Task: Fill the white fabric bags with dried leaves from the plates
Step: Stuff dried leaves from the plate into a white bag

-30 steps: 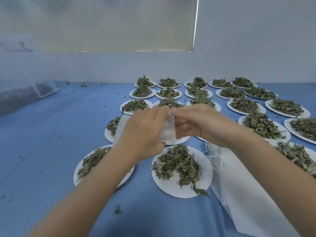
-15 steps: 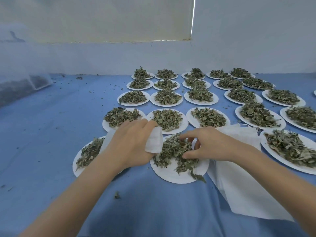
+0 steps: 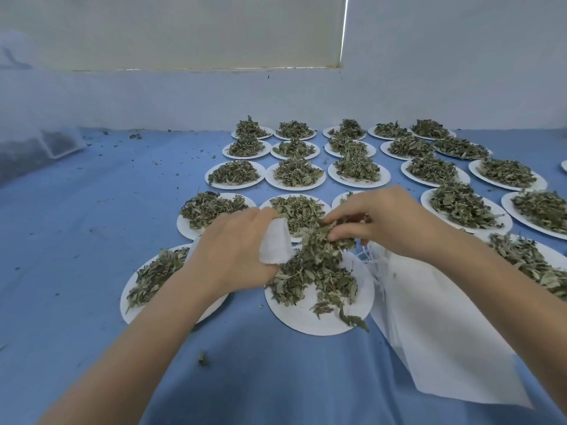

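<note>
Light was soft, even, cool, bluish cast over wall (image 3: 445, 72) and cloth (image 3: 92, 240). Bright sliver glared along blind (image 3: 184, 29) edge, right side and bottom. Shadows were faint, only thin dark rims under plates (image 3: 319, 320) and arms. Wide-angle bend curved wall line and stretched forearms near bottom edge. Left edge was hazy, washed out. Centre leaves (image 3: 319, 271) were fairly sharp; fingers (image 3: 343, 234) slightly motion-smeared.
</note>
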Demonstrator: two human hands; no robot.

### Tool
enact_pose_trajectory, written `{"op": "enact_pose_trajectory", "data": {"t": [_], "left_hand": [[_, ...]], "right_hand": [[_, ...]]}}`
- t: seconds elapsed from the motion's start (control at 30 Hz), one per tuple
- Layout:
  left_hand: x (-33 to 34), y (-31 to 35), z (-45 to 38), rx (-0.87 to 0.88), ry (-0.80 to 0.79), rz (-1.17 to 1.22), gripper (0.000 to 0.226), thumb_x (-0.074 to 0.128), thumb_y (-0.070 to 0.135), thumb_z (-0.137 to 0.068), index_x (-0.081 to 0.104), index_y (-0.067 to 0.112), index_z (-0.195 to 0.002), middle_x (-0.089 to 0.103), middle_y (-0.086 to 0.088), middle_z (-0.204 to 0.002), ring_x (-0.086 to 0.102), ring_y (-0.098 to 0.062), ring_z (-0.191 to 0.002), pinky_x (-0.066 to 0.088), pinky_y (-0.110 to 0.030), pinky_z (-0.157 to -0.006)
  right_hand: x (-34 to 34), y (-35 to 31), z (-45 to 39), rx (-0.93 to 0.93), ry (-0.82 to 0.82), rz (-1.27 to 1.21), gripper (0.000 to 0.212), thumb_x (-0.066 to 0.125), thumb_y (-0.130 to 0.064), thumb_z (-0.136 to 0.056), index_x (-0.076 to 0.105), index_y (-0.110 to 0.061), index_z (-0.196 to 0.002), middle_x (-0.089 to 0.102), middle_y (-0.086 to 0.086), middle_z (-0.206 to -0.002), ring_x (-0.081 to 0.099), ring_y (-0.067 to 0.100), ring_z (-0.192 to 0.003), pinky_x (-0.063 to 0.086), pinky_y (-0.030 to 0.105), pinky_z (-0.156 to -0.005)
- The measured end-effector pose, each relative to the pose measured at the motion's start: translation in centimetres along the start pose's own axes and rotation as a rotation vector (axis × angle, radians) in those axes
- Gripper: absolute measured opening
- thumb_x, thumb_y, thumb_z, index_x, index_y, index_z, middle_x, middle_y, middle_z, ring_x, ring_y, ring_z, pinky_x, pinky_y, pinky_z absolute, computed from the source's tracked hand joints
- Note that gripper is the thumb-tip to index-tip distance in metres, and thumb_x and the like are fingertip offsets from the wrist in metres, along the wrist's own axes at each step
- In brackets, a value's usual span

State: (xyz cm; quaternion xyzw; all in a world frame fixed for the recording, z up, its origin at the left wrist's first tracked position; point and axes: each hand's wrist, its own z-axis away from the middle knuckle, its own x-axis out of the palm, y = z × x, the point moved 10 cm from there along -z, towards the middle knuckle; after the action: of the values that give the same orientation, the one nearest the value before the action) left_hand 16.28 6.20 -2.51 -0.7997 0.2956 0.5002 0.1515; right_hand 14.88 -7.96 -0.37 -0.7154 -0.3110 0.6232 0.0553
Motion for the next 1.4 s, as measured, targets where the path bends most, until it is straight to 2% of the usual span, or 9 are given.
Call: {"op": "enact_pose_trajectory", "data": {"t": [0.27, 0.5, 0.77, 0.83, 0.93, 1.03, 1.17, 1.3, 1.4], "left_hand": [[-0.3, 0.2, -0.5, -0.035, 0.004, 0.073, 0.058, 0.065, 0.043, -0.067, 0.049, 0.023, -0.119, 0.060, 0.004, -0.106, 0.056, -0.022, -0.094, 0.032, -0.027, -0.069], [-1.3, 0.5, -0.8, -0.067, 0.053, 0.092, 0.060, 0.067, 0.048, -0.067, 0.049, 0.023, -0.118, 0.060, 0.005, -0.105, 0.057, -0.022, -0.091, 0.032, -0.026, -0.068], [-1.2, 2.3, -1.4, -0.004, 0.068, 0.070, 0.051, 0.070, 0.036, -0.071, 0.056, 0.016, -0.115, 0.063, 0.003, -0.098, 0.059, -0.022, -0.086, 0.033, -0.025, -0.067], [-1.0, 2.3, -1.5, -0.002, 0.052, 0.074, 0.048, 0.070, 0.033, -0.070, 0.056, 0.014, -0.113, 0.063, 0.002, -0.095, 0.058, -0.022, -0.083, 0.034, -0.025, -0.065], [-0.9, 2.1, -1.6, -0.030, 0.032, 0.088, 0.036, 0.067, 0.034, -0.071, 0.052, 0.018, -0.099, 0.046, 0.013, -0.076, 0.047, -0.016, -0.072, 0.024, -0.019, -0.055], [-0.6, 2.2, -1.5, -0.044, 0.020, 0.101, 0.040, 0.066, 0.039, -0.073, 0.053, 0.021, -0.106, 0.054, 0.012, -0.084, 0.052, -0.014, -0.078, 0.025, -0.020, -0.057], [-0.5, 3.1, -1.5, -0.002, 0.028, 0.092, 0.041, 0.067, 0.033, -0.073, 0.058, 0.013, -0.108, 0.059, 0.004, -0.088, 0.056, -0.020, -0.080, 0.031, -0.026, -0.063], [-0.4, 3.6, -1.7, 0.007, 0.029, 0.100, 0.027, 0.069, 0.028, -0.072, 0.050, 0.014, -0.086, 0.038, 0.011, -0.073, 0.038, -0.014, -0.065, 0.017, -0.024, -0.058], [0.3, 2.6, -1.7, -0.031, -0.008, 0.103, 0.029, 0.064, 0.032, -0.074, 0.050, 0.016, -0.094, 0.037, 0.013, -0.075, 0.040, -0.013, -0.069, 0.016, -0.024, -0.057]], "right_hand": [[-0.1, -1.9, -1.0, -0.030, 0.108, 0.101, 0.028, 0.070, -0.038, -0.078, 0.071, -0.031, -0.105, 0.072, -0.008, -0.092, 0.051, -0.013, -0.057, 0.040, 0.002, -0.065], [-0.8, -2.1, -0.7, 0.017, 0.264, 0.045, 0.020, 0.072, -0.031, -0.078, 0.075, -0.027, -0.098, 0.050, -0.026, -0.059, 0.051, -0.008, -0.056, 0.041, 0.004, -0.063], [2.1, -4.2, -1.1, -0.143, -0.012, 0.048, 0.014, 0.059, -0.017, -0.089, 0.068, -0.006, -0.086, 0.065, 0.005, -0.083, 0.054, 0.013, -0.074, 0.042, 0.031, -0.069], [2.9, -3.7, -0.8, -0.123, -0.107, -0.026, 0.015, 0.053, -0.014, -0.091, 0.067, -0.011, -0.095, 0.067, 0.001, -0.089, 0.060, 0.015, -0.081, 0.047, 0.034, -0.077], [2.6, -2.6, -0.5, -0.052, -0.072, -0.229, 0.031, 0.057, -0.010, -0.089, 0.062, -0.030, -0.112, 0.069, -0.016, -0.099, 0.063, -0.001, -0.090, 0.050, 0.020, -0.083], [1.6, -1.3, -0.5, 0.031, 0.099, -0.421, 0.033, 0.068, -0.008, -0.080, 0.051, -0.033, -0.093, 0.072, -0.018, -0.087, 0.066, -0.004, -0.078, 0.053, 0.016, -0.073], [1.5, -1.0, -0.6, 0.051, 0.232, -0.332, 0.042, 0.065, 0.003, -0.071, 0.045, -0.033, -0.078, 0.067, -0.021, -0.064, 0.059, -0.010, -0.060, 0.043, 0.006, -0.057], [2.5, -1.3, -0.9, 0.053, 0.148, -0.331, 0.043, 0.060, 0.010, -0.069, 0.052, -0.032, -0.076, 0.063, -0.015, -0.056, 0.054, -0.007, -0.053, 0.037, 0.005, -0.053], [3.0, -0.7, -0.8, 0.073, 0.001, -0.543, 0.035, 0.068, 0.005, -0.075, 0.062, -0.026, -0.092, 0.073, -0.008, -0.084, 0.068, 0.005, -0.074, 0.053, 0.019, -0.072]]}}
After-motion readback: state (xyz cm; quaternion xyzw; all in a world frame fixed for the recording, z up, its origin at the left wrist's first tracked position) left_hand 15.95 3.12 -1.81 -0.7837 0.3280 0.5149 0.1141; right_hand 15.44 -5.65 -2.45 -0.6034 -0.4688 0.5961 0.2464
